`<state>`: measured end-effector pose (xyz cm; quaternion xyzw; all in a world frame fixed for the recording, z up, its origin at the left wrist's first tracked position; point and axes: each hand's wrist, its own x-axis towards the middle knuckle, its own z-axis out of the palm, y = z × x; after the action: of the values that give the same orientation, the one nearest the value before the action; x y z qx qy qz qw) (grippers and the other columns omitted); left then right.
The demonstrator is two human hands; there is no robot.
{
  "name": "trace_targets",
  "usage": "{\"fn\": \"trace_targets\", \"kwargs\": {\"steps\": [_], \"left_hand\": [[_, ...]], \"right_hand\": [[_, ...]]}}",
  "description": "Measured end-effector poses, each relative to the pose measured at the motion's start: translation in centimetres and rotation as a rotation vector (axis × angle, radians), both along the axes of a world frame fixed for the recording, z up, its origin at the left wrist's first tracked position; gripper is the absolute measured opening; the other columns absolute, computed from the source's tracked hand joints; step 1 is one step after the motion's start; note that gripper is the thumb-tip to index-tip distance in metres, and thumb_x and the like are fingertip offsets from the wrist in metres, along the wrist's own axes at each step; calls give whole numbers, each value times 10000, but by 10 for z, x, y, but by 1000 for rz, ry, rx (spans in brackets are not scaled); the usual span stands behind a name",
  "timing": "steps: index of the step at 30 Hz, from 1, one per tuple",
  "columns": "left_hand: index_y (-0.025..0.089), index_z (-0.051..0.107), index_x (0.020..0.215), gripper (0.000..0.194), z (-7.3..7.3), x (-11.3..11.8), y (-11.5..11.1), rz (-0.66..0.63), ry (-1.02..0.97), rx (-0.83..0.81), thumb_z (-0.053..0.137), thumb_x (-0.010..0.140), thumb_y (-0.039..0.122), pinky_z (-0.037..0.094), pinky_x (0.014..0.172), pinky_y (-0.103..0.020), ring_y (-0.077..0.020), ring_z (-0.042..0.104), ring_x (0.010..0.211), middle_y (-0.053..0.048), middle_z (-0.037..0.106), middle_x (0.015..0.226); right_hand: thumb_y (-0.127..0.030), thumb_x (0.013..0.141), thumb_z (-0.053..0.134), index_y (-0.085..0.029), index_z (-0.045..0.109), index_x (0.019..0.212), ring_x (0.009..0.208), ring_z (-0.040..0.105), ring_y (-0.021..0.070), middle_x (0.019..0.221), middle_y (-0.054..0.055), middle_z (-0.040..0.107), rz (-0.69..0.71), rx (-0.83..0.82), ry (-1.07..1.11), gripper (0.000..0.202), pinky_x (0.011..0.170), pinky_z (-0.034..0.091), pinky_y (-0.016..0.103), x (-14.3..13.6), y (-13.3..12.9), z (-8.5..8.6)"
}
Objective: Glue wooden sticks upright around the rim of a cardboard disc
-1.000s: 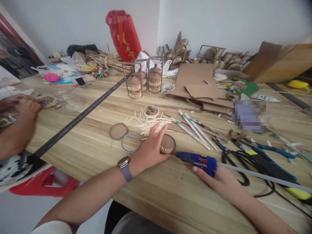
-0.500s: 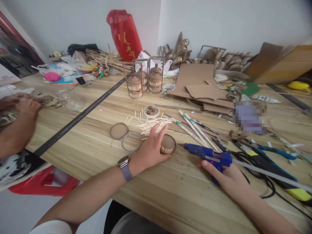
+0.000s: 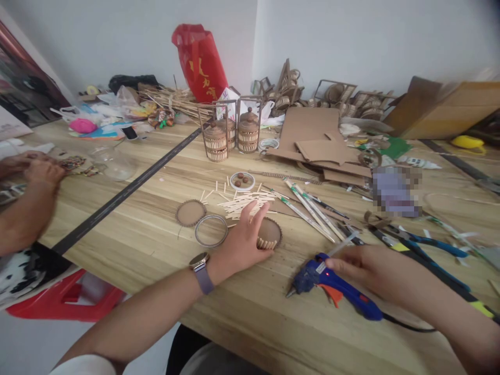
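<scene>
My left hand (image 3: 242, 237) rests at the left edge of a small round cardboard base (image 3: 270, 229). Its fingers are spread, with two raised and the thumb by the front rim. Short sticks stand in a row along that rim. My right hand (image 3: 357, 263) is closed at the rear of a blue hot glue gun (image 3: 312, 276), thumb against its body. The nozzle points down and left, and the orange trigger shows. A pile of short wooden sticks (image 3: 244, 204) lies behind my left hand. Beside it are another round base (image 3: 190, 213) and a pale ring (image 3: 211, 230).
Pliers (image 3: 425, 242), long sticks (image 3: 312, 208) and cardboard sheets (image 3: 324, 148) lie to the right. A dish with brown beads (image 3: 242, 181) and small lidded baskets (image 3: 215, 140) stand farther back. At left, another person's hands (image 3: 41, 169) work near a clear plastic container (image 3: 113, 162).
The glue gun has turned from level to nose-down and come nearer, its handle swinging right. My right hand has shifted up to its rear. My left hand stays by the base.
</scene>
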<state>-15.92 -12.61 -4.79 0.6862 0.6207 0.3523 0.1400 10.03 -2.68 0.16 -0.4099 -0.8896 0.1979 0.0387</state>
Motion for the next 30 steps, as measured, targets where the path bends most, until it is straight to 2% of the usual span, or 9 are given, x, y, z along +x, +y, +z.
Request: {"fn": "trace_targets", "kwargs": {"steps": [2, 5, 6, 9, 13, 17, 22, 25, 30], "left_hand": [[312, 110, 1479, 1076, -1, 0, 0, 0, -5, 2, 782, 650, 177, 335, 1123, -521, -349, 206, 1429, -140, 163, 1520], [320, 105, 1478, 1082, -4, 0, 1, 7, -20, 7, 786, 648, 191, 336, 1118, -526, -347, 203, 1430, -134, 158, 1517], [316, 102, 1479, 1086, -4, 0, 2, 8, -21, 10, 787, 645, 193, 332, 1120, -529, -347, 202, 1431, -136, 157, 1517], [294, 88, 1484, 1082, -7, -1, 3, -4, -13, 37, 775, 653, 191, 303, 1130, -545, -341, 188, 1438, -152, 158, 1517], [259, 78, 1489, 1096, -7, -2, 3, -26, 5, 60, 780, 650, 201, 269, 1146, -545, -331, 159, 1447, -175, 159, 1522], [255, 70, 1491, 1096, -7, -2, 3, -22, 10, 51, 774, 654, 198, 290, 1137, -538, -329, 169, 1445, -181, 155, 1522], [294, 52, 1487, 1101, -8, -2, 3, -28, 17, 57, 771, 658, 204, 298, 1129, -551, -327, 158, 1448, -162, 162, 1519], [293, 69, 1485, 1092, -7, -2, 3, -15, 18, 40, 773, 656, 201, 297, 1129, -553, -340, 172, 1442, -164, 160, 1520], [288, 91, 1485, 1091, -3, -1, 3, -6, 11, 27, 785, 648, 199, 312, 1130, -537, -340, 190, 1436, -157, 178, 1515]], "right_hand": [[-507, 868, 510, -232, 664, 668, 552, 632, 222, 592, 44, 677, 40, 167, -168, 373, 490, 404, 289, -20, 9, 13], [-286, 925, 462, -208, 655, 840, 789, 669, 242, 852, 79, 724, 241, 360, -143, 225, 642, 439, 297, -65, 23, 22], [-236, 935, 444, -198, 642, 886, 835, 665, 236, 886, 87, 720, 330, 377, -151, 208, 671, 438, 289, -81, 27, 20], [-171, 926, 463, -176, 613, 945, 834, 659, 216, 907, 100, 712, 410, 378, -169, 151, 678, 425, 268, -121, 40, 8], [-150, 927, 466, -163, 596, 965, 871, 656, 210, 921, 104, 714, 493, 375, -189, 137, 707, 422, 260, -145, 49, -8], [-138, 919, 446, -117, 579, 1010, 870, 659, 252, 910, 157, 713, 491, 387, -212, 163, 723, 424, 297, -144, 49, -11], [-78, 827, 480, -96, 580, 1064, 845, 660, 259, 935, 171, 706, 449, 356, -213, 258, 712, 437, 308, -123, 50, -11], [-98, 814, 496, -141, 613, 994, 860, 641, 235, 968, 131, 686, 445, 317, -160, 219, 739, 442, 300, -105, 47, -8], [-154, 843, 454, -186, 600, 875, 666, 592, 145, 765, 20, 651, 385, 207, -31, 152, 618, 434, 232, -81, 30, 3]]}}
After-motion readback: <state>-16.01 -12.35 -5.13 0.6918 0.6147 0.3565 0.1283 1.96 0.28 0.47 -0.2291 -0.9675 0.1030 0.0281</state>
